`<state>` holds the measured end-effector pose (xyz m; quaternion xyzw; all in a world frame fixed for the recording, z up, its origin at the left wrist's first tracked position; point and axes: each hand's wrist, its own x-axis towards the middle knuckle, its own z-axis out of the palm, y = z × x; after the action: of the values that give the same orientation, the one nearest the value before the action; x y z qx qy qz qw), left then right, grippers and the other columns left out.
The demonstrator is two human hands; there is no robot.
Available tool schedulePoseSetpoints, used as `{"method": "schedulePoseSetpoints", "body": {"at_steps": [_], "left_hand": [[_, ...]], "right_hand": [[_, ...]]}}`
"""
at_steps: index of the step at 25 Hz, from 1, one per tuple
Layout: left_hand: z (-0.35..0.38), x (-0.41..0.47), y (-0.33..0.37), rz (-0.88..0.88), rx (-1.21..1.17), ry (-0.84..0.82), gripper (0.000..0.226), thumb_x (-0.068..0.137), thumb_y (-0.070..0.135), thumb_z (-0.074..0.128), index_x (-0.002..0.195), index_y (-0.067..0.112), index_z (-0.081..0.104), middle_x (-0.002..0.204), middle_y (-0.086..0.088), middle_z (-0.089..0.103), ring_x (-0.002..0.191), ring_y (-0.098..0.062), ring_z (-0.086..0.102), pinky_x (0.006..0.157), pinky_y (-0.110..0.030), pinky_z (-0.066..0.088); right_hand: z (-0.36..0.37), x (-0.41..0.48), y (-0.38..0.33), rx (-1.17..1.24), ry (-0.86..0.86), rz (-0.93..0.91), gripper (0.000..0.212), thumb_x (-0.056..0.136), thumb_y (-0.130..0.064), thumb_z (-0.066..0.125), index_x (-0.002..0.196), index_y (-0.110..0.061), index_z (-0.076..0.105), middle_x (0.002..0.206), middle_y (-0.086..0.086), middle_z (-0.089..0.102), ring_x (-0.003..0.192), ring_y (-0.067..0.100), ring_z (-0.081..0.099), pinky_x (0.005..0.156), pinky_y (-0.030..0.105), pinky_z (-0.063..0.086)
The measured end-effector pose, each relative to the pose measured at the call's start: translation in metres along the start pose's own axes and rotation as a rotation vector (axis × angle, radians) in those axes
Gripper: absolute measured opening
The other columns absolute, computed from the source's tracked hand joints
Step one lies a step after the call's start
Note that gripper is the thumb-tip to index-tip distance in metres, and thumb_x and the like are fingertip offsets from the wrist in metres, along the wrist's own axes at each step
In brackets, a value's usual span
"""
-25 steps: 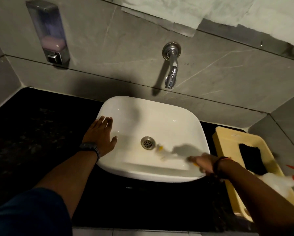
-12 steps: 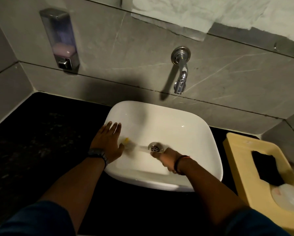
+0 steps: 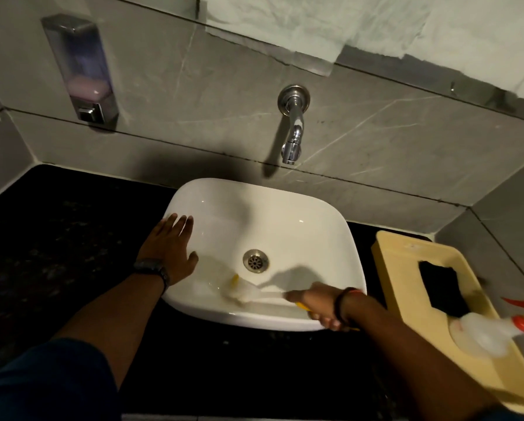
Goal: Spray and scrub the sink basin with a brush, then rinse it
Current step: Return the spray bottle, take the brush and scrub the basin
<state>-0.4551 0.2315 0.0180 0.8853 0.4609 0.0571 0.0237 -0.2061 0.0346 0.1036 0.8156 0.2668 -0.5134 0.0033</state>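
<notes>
A white square sink basin [image 3: 288,220] sits on a black counter, with a metal drain [image 3: 255,261] in its floor. My right hand [image 3: 318,308] is at the basin's front right rim, shut on the handle of a white and yellow brush [image 3: 242,291]. The brush head is blurred and lies on the basin floor just in front of the drain. My left hand [image 3: 171,244] rests flat on the left rim, fingers spread, holding nothing. A chrome tap [image 3: 292,129] juts from the wall above the basin; no water is running.
A yellow tray [image 3: 403,284] stands on the counter to the right, holding a black item [image 3: 440,284] and a white spray bottle [image 3: 482,332] with a red and yellow nozzle. A soap dispenser [image 3: 80,68] hangs on the grey tiled wall at left. Black counter [image 3: 57,238] extends left.
My right hand has swept the brush from the basin's left side, near my left hand, back to the front right. The left hand stays on the rim.
</notes>
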Motion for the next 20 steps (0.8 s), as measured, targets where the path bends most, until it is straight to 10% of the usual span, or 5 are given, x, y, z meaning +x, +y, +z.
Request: {"method": "schedulePoseSetpoints", "body": {"at_steps": [4,8,11,16,20], "left_hand": [[-0.001,0.001,0.001,-0.002,-0.018,-0.005,0.080,0.082,0.043,0.045,0.146,0.010,0.010,0.156,-0.010,0.022,0.145,-0.026,0.010,0.119,-0.041,0.008],[0.000,0.002,-0.003,0.004,-0.027,0.010,0.079,0.082,0.042,0.044,0.146,0.010,0.010,0.156,-0.010,0.021,0.145,-0.025,0.010,0.120,-0.040,0.008],[0.001,0.001,-0.002,0.003,-0.033,0.016,0.079,0.082,0.041,0.044,0.146,0.009,0.011,0.156,-0.010,0.021,0.145,-0.025,0.009,0.119,-0.040,0.007],[0.001,0.002,-0.004,0.016,0.006,0.017,0.079,0.082,0.042,0.046,0.145,0.009,0.013,0.154,-0.012,0.025,0.144,-0.027,0.012,0.119,-0.041,0.010],[0.004,0.002,-0.004,0.006,0.036,0.011,0.079,0.081,0.043,0.046,0.145,0.009,0.014,0.154,-0.011,0.025,0.144,-0.027,0.012,0.118,-0.041,0.010]], "right_hand": [[0.001,0.031,-0.045,-0.049,0.481,-0.168,0.061,0.087,-0.060,0.049,0.121,-0.010,0.057,0.112,0.015,0.065,0.098,0.027,0.066,0.076,0.029,0.049],[0.010,0.044,-0.081,0.133,0.072,-0.009,0.057,0.072,-0.071,0.049,0.061,-0.015,0.050,0.043,0.002,0.039,0.034,0.016,0.032,0.042,0.016,0.025],[0.012,0.047,-0.078,0.135,-0.057,0.016,0.061,0.071,-0.074,0.048,0.049,-0.019,0.036,0.035,-0.003,0.026,0.027,0.015,0.020,0.037,0.012,0.018],[-0.051,0.033,0.003,0.262,0.410,0.098,0.056,0.085,-0.062,0.049,0.062,-0.011,0.045,0.032,0.004,0.037,0.026,0.016,0.031,0.038,0.017,0.027],[-0.045,0.012,0.021,0.011,0.002,0.201,0.060,0.068,-0.073,0.053,0.047,-0.018,0.039,0.034,-0.002,0.026,0.027,0.015,0.018,0.034,0.016,0.019]]}}
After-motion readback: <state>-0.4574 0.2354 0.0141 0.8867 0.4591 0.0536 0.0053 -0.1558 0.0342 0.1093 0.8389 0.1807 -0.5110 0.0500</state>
